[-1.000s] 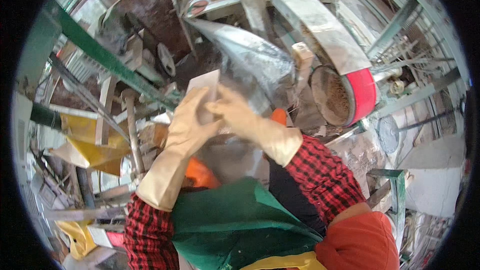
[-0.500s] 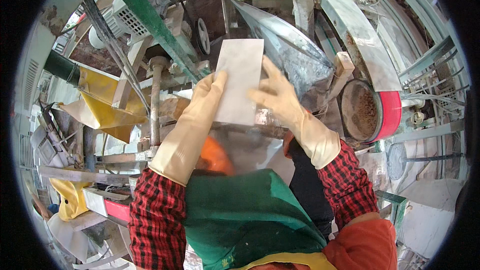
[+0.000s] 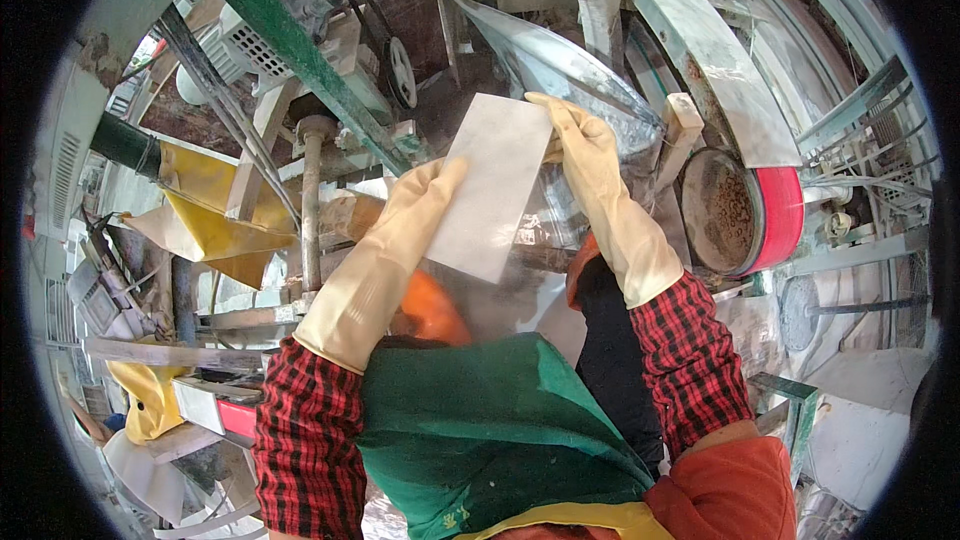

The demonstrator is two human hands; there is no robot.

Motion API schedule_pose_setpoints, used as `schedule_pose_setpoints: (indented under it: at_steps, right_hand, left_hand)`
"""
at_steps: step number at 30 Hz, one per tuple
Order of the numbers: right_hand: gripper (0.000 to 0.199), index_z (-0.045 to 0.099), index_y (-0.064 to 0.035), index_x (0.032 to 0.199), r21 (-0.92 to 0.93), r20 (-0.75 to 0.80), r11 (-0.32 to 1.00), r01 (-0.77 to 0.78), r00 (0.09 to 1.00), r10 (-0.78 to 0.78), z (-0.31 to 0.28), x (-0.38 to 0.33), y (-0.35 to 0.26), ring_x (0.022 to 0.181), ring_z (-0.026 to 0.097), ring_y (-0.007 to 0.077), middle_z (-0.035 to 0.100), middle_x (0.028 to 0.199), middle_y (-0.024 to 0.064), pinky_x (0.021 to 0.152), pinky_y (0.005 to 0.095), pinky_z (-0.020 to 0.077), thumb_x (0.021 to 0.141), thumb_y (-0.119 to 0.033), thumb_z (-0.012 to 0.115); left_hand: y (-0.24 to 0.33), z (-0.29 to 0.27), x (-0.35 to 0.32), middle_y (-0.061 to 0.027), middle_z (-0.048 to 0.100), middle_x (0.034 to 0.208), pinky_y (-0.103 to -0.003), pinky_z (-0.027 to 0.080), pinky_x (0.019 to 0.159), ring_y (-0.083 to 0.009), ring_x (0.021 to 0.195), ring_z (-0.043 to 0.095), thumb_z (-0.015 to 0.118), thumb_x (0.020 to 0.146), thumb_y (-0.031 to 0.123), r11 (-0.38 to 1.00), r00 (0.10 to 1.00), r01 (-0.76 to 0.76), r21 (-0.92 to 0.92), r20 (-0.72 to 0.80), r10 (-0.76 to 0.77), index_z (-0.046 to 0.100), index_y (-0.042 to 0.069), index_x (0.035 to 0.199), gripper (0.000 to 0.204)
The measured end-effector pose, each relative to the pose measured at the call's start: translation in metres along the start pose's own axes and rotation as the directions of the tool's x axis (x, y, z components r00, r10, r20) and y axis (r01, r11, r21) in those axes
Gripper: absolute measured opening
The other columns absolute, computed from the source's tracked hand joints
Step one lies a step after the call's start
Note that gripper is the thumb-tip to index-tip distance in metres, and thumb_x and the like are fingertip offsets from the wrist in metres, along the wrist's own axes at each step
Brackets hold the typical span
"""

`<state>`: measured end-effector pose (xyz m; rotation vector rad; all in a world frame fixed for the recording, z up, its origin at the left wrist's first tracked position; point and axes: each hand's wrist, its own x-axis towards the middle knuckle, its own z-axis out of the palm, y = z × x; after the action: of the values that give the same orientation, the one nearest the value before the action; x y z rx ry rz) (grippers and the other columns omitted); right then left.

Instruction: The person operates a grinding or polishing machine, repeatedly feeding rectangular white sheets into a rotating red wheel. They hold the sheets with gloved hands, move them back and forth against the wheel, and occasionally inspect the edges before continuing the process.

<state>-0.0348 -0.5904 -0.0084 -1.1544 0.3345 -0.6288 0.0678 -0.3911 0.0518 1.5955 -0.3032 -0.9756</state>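
A pale, flat rectangular tile (image 3: 490, 185) is held up in front of me, tilted with its top leaning to the right. My left hand (image 3: 420, 195), in a cream rubber glove, grips its left edge; the thumb lies on the face and the other fingers are hidden behind. At the upper right corner my right hand (image 3: 590, 155), gloved alike, closes on the edge, its fingers partly hidden behind the tile. Red-and-black checked sleeves cover both forearms above the gloves.
A green metal beam (image 3: 300, 55) slants down on the left, beside a spoked wheel (image 3: 401, 73). Beyond the tile lies a grey-blue sheet-like guard (image 3: 570, 80). To the right stands a red-sided round tub (image 3: 778, 215) with brown contents, near a wooden post (image 3: 680, 135). Yellow sheeting (image 3: 225, 210) hangs at left.
The tile has turned clockwise, its lower end swinging left and nearer. My right hand has moved from over its face to the upper right edge. My left hand keeps its hold.
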Motion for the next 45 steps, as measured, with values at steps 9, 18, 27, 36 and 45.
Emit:
schedule_pose_setpoints:
  at_steps: [9, 18, 27, 36, 45]
  right_hand:
    - [0.076, 0.033, -0.0025, 0.160, -0.189, 0.073, 0.982, 0.008, 0.997, 0.006, 0.025, -0.025, 0.001, 0.088, 0.064, 0.0124, 0.071, 0.100, 0.0073, 0.078, 0.0270, 0.0532, 0.097, -0.016, 0.073]
    - [0.082, 0.026, -0.0013, 0.162, -0.227, 0.373, 0.939, -0.260, 0.867, 0.330, 0.038, -0.055, -0.014, 0.092, 0.070, 0.0202, 0.068, 0.112, 0.0160, 0.077, 0.0312, 0.0571, 0.097, -0.022, 0.071]
    - [0.051, 0.045, 0.0043, 0.148, 0.232, 0.405, 0.914, -0.333, 0.887, 0.221, 0.018, -0.041, -0.003, 0.121, 0.062, 0.0209, 0.061, 0.137, 0.0143, 0.106, 0.0352, 0.0492, 0.102, -0.010, 0.060]
    - [0.059, 0.042, 0.0048, 0.153, 0.079, 0.610, 0.952, -0.296, 0.770, 0.189, 0.013, -0.052, -0.021, 0.125, 0.059, 0.0186, 0.059, 0.142, 0.0122, 0.109, 0.0337, 0.0453, 0.102, -0.017, 0.061]
    - [0.057, 0.045, 0.0050, 0.151, 0.040, 0.614, 0.956, -0.289, 0.763, 0.204, 0.016, -0.050, -0.010, 0.124, 0.059, 0.0174, 0.061, 0.140, 0.0111, 0.108, 0.0316, 0.0447, 0.100, -0.015, 0.063]
  left_hand:
    - [-0.004, 0.004, 0.004, -0.0026, 0.073, 0.102, -0.028, 0.056, 0.077, -0.0105, 0.085, 0.068, 0.066, 0.102, 0.032, 0.983, 0.985, -0.103, -0.153, -0.152, 0.079, 0.069, 0.007, 0.108, 0.025]
    - [-0.013, -0.024, 0.021, -0.0047, 0.072, 0.107, -0.030, 0.056, 0.083, -0.0126, 0.093, 0.067, 0.062, 0.104, 0.037, 0.977, 0.918, -0.191, -0.095, -0.371, 0.144, 0.066, 0.006, 0.115, 0.033]
    - [0.002, -0.019, 0.005, -0.0066, 0.069, 0.127, -0.030, 0.053, 0.090, -0.0135, 0.104, 0.067, 0.064, 0.102, 0.033, 0.976, 0.957, -0.183, -0.115, 0.205, 0.204, 0.059, 0.000, 0.140, 0.050]
    - [-0.014, -0.049, 0.037, 0.0001, 0.074, 0.096, -0.025, 0.048, 0.074, -0.0087, 0.081, 0.064, 0.067, 0.100, 0.040, 0.947, 0.948, -0.303, -0.103, -0.134, 0.289, 0.073, 0.008, 0.118, 0.037]
    - [-0.031, -0.056, 0.050, -0.0019, 0.074, 0.100, -0.026, 0.051, 0.079, -0.0110, 0.089, 0.067, 0.056, 0.107, 0.042, 0.904, 0.909, -0.394, -0.166, -0.216, 0.356, 0.073, 0.003, 0.118, 0.044]
